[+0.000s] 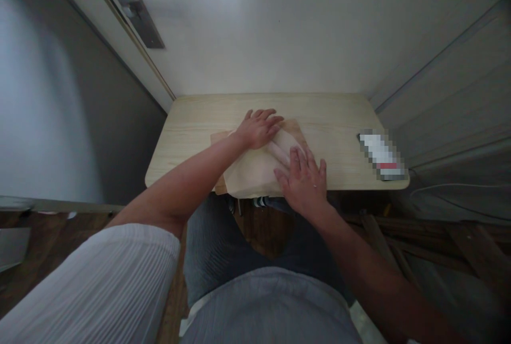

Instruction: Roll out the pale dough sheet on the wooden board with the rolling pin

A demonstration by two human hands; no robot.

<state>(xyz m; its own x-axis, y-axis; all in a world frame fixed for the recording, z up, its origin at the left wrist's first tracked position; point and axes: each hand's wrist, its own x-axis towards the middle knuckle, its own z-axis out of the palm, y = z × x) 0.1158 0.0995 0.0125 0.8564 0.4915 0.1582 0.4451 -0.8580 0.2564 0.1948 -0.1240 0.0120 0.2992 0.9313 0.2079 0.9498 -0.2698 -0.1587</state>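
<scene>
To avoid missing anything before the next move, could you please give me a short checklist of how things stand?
1. Left hand on the pale sheet: ok.
2. Right hand on the pale sheet: ok, fingers spread.
3. Pale sheet smooth: not ok, a raised fold shows between the hands.
4. Sheet well inside the table's near edge: not ok, it reaches that edge.
5. Phone apart from the sheet: ok.
6. Surface under the palms: cannot tell, hidden.

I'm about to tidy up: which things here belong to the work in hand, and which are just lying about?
In use:
pale sheet, under the left hand and right hand
brown sheet beneath it
table

Apparently just lying about:
phone, probably; its screen is pixelated
</scene>
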